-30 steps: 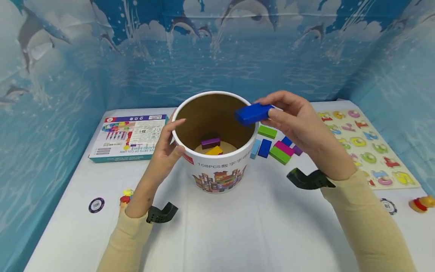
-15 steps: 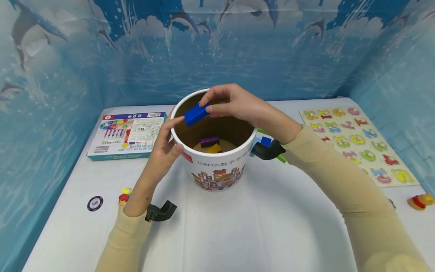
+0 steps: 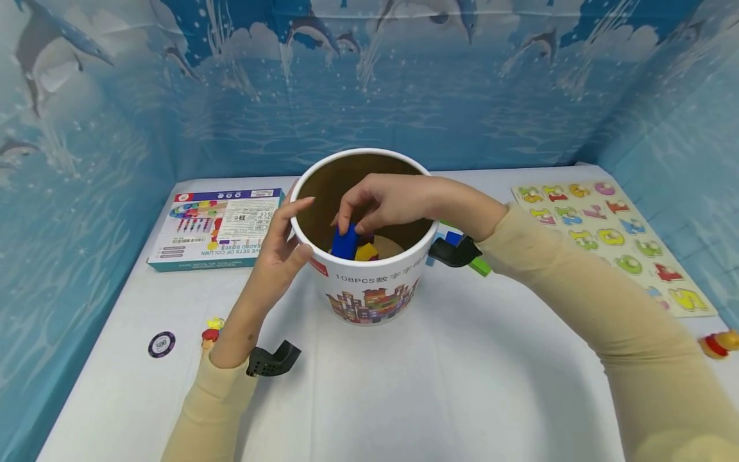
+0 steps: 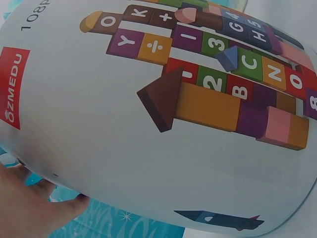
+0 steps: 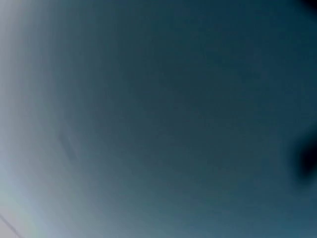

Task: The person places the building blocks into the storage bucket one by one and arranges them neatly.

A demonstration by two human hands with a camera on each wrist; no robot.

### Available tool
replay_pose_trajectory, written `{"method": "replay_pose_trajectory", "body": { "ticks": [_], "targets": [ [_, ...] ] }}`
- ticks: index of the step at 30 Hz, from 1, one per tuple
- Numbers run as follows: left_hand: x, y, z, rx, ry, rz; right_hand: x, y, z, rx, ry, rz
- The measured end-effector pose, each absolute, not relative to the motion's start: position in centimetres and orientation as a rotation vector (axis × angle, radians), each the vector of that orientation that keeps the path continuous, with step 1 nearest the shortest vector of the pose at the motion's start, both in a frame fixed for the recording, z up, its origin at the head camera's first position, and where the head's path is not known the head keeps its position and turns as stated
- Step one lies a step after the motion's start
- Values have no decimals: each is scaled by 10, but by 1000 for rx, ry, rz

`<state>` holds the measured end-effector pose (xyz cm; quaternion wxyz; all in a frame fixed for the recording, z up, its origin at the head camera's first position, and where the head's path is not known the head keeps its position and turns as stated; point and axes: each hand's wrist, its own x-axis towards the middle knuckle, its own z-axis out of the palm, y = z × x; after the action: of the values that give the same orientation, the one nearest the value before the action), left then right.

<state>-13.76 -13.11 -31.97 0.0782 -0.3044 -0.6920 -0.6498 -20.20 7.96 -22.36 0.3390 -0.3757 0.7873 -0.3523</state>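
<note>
1. White cloth (image 3: 369,391) covers the table where I stand watching a person; nearest me are their two cream sleeves, each with a black strap at the wrist.
2. Beyond the left sleeve lie a poker chip (image 3: 161,344) and a small red-and-yellow toy (image 3: 213,332), half hidden by the forearm. Another toy (image 3: 718,344) sits at the far right edge.
3. Mid-table, a big white bucket (image 3: 369,282) stands upright, printed with a colourful block town. Its wide mouth tips no way, so the inside is easy to reach.
4. The left hand (image 3: 278,264) has its fingers curved round the bucket's rim, grasping it loosely, probably to keep it steady.
5. The right hand (image 3: 398,200) is down in the mouth, thumb and fingers pinching a blue block (image 3: 344,242) by its top end, perhaps to lower it with control. The right wrist view is too blurred to add anything.
6. Low in the bucket, beside the blue block, are a yellow block (image 3: 365,252) and a dark one, mostly hidden.
7. Just behind the right wrist, outside the bucket, loose blocks (image 3: 480,265) show green and blue.
8. Farther back, a flat box (image 3: 202,221) lies left, a number puzzle board (image 3: 612,237) right.
9. Last, a blue dolphin curtain (image 3: 369,109) hangs behind everything.
</note>
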Motion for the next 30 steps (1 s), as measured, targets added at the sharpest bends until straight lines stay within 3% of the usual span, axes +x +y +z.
{"method": "replay_pose_trajectory", "body": {
  "ticks": [9,15,18,22,30],
  "targets": [
    [-138,-131,-319,-905,-2070,-1950,-200,79,-222,-956,2036,-965],
    [-136,-131,-318,-920,-2062,-1975,-187,118,-217,-1057,2112,-1586],
    [-137,-130,-317,-919,-2063,-1961,-174,157,-224,-952,2165,-1890],
    [-138,-130,-318,-904,-2073,-1956,-162,215,-267,-601,2309,-2033],
    [-135,-133,-320,-913,-2061,-1980,-132,279,-372,-14,2626,-1341]
  ]
}}
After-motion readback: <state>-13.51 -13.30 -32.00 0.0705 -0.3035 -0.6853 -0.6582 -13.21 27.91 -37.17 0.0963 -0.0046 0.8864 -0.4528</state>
